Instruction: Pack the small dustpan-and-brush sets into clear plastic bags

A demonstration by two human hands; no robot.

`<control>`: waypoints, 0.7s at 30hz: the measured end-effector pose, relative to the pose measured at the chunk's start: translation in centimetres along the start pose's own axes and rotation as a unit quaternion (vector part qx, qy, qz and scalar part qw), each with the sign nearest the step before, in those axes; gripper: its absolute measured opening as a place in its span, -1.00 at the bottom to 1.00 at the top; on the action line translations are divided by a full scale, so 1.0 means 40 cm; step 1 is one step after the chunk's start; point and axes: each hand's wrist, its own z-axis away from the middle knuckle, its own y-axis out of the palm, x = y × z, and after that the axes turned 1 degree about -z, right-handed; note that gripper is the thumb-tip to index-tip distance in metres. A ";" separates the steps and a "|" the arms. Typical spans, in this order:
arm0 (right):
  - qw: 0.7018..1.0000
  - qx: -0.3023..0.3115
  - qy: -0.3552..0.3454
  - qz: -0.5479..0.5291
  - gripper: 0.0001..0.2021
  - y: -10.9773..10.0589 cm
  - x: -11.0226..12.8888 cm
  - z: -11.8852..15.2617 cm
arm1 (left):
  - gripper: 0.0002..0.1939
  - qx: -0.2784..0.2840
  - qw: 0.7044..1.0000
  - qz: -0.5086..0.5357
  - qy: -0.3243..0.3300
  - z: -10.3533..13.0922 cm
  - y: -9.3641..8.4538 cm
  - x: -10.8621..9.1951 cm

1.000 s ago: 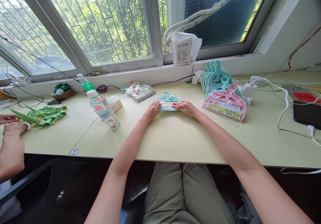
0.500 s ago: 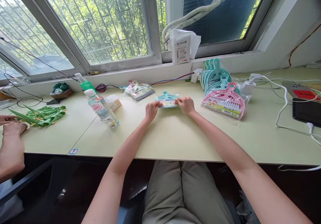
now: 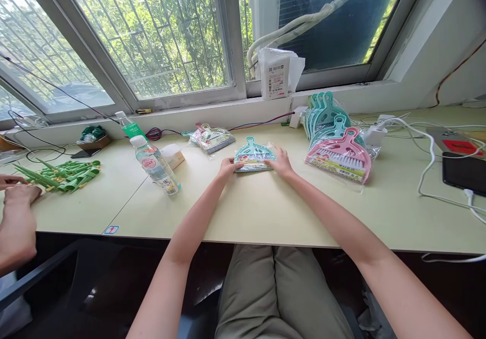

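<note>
A teal mini dustpan and brush set (image 3: 253, 154) in clear plastic wrap lies on the table in front of me, its handle pointing to the window. My left hand (image 3: 229, 167) grips its left lower edge with the thumb on top. On the opposite side my right hand (image 3: 281, 162) holds the right edge, thumb over the label and fingers along the wrap. To the right stands a row of wrapped teal sets (image 3: 326, 113), with a pink dustpan and brush set (image 3: 343, 156) at its front. Further wrapped sets (image 3: 211, 139) lie back left.
Left of my arms stand a clear bottle (image 3: 155, 165), a green-labelled bottle (image 3: 129, 125) and a tissue pack (image 3: 172, 156). Another person's hand (image 3: 21, 193) is by green leafy pieces (image 3: 64, 176) at far left. White cables and a black phone (image 3: 463, 174) lie at right.
The teal set, tilted and foreshortened before, now lies flatter with more of its face showing. My hands have shifted from fists on its upper sides to a looser hold on its edges.
</note>
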 end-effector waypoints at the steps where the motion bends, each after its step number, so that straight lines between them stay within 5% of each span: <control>1: 0.999 0.010 0.031 -0.025 -0.29 0.000 -0.001 -0.001 | -0.40 0.015 1.000 0.007 -0.014 0.004 0.003 -0.003; 3: 0.994 0.017 0.041 -0.096 -0.32 -0.007 0.007 0.001 | -0.43 0.005 1.000 -0.002 -0.005 0.020 0.011 -0.011; 6: 0.985 -0.059 -0.024 -0.160 -0.41 -0.026 0.041 0.009 | -0.39 -0.070 0.987 -0.073 0.123 0.055 0.028 -0.033; 9: 0.975 -0.122 -0.114 -0.144 -0.41 -0.053 0.080 0.002 | -0.43 -0.141 0.951 -0.148 0.233 0.074 0.039 -0.073; 12: 0.969 -0.166 -0.153 -0.096 -0.42 -0.098 0.091 -0.029 | -0.43 -0.195 0.931 -0.159 0.266 0.041 0.015 -0.116; 16: 0.971 -0.226 -0.069 0.020 -0.56 -0.229 0.010 -0.067 | -0.44 -0.293 0.898 -0.267 0.191 -0.065 -0.071 -0.120; 18: 0.966 -0.240 0.025 0.097 -0.61 -0.321 -0.065 -0.056 | -0.55 -0.319 0.874 -0.354 0.097 -0.108 -0.114 -0.090; 21: 0.947 -0.211 0.152 0.188 -0.60 -0.448 -0.180 0.000 | -0.58 -0.353 0.825 -0.437 0.061 -0.138 -0.150 -0.038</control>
